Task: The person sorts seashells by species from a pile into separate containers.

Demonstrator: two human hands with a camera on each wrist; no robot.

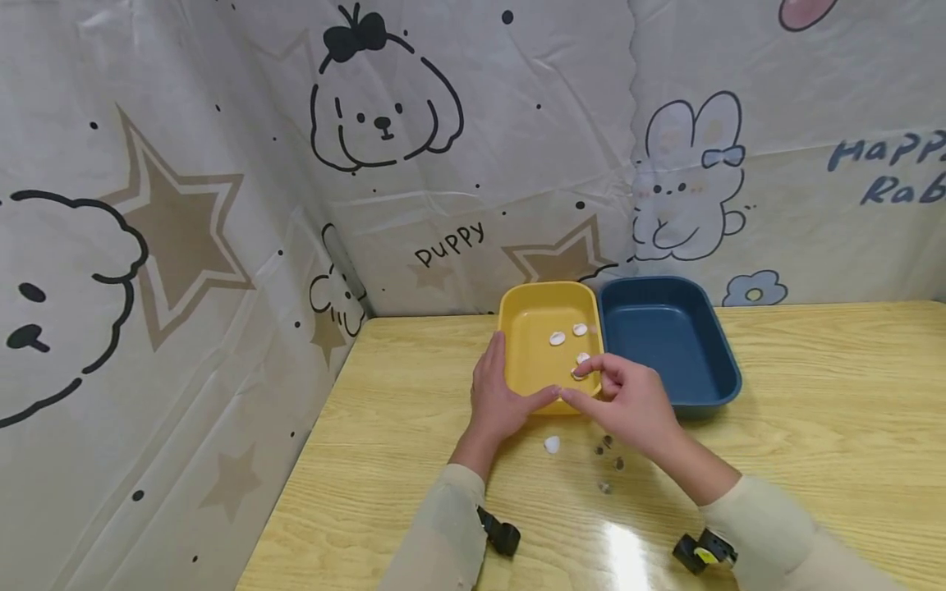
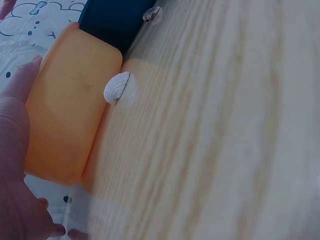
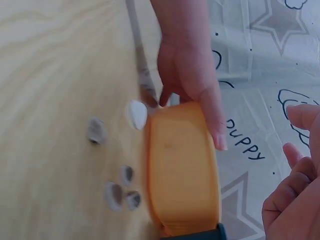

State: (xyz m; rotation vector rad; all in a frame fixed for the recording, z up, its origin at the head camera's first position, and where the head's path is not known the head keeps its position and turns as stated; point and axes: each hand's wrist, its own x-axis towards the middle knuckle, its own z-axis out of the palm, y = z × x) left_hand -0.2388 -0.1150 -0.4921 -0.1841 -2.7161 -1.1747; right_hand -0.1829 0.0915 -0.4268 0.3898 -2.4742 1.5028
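Note:
My left hand (image 1: 502,398) holds the near left corner of a yellow tray (image 1: 535,361), fingers along its left side and thumb at the near rim. Over the tray's near right part is my right hand (image 1: 628,402), thumb and index finger stretched apart and the other fingers curled in. Nothing shows between that thumb and finger in the right wrist view. Several white seashells (image 1: 557,337) lie in the tray, one right by the right index fingertip. A ribbed white seashell (image 2: 117,88) lies on the table close to the tray's near wall.
A dark blue tray (image 1: 665,345) stands against the yellow tray's right side. Several small dark seashells (image 1: 619,464) lie on the wooden table (image 1: 384,460) nearer to me. Printed cloth (image 1: 473,164) hangs behind the table and at its left.

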